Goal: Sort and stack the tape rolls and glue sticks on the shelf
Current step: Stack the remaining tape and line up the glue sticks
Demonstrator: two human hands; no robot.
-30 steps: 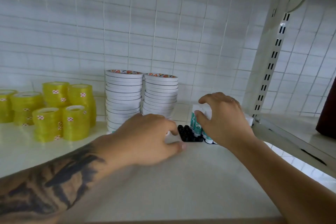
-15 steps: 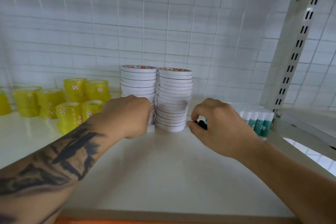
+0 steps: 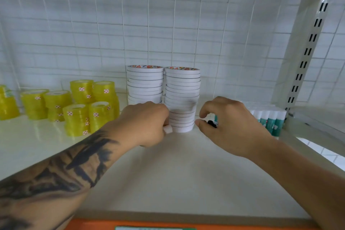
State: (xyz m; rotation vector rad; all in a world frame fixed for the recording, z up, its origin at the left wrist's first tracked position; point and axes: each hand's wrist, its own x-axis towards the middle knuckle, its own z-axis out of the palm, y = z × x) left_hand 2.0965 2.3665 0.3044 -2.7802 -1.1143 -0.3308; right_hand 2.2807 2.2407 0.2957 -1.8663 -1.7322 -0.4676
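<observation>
Two tall stacks of white tape rolls [image 3: 182, 87] stand at the back of the white shelf [image 3: 186, 173]. My left hand [image 3: 147, 123] is curled in front of the left stack's base and grips a small white stick [image 3: 168, 129], of which only the end shows. Just right of the stacks, my right hand [image 3: 231, 123] pinches a glue stick [image 3: 212, 121] with a black cap between thumb and fingers. A row of green-and-white glue sticks [image 3: 268, 119] stands upright at the far right, partly hidden by that hand.
Several yellow tape rolls [image 3: 78, 110] stand in short stacks at the left. A slotted metal upright [image 3: 306, 58] bounds the shelf on the right, a wire grid wall closes the back, and an orange strip [image 3: 130, 225] runs along the front edge.
Both hands have left the lying cluster of glue sticks. The left hand moved to the foot of the white stacks with a white stick; the right hand now pinches one glue stick.
</observation>
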